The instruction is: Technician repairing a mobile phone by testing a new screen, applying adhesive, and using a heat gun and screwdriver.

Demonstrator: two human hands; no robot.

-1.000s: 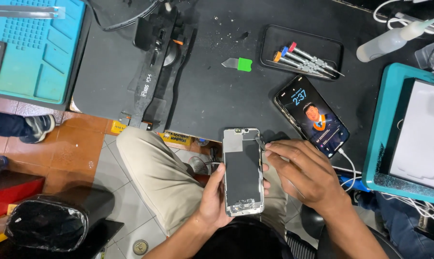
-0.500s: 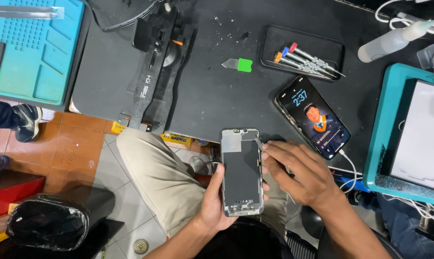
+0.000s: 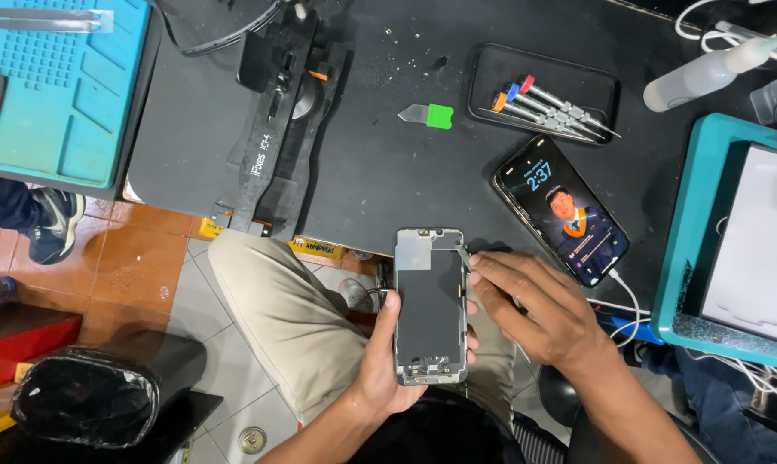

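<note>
Your left hand grips the opened phone frame over your lap, near the table edge. Your right hand pinches a thin tool against its top right corner.

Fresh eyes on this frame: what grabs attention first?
The opened phone body, screen removed, held upright over the lap in the left hand, while the right hand works a thin tool at its upper right edge. Next, the lit phone lying diagonally on the black mat, below a tray of screwdrivers.
</note>
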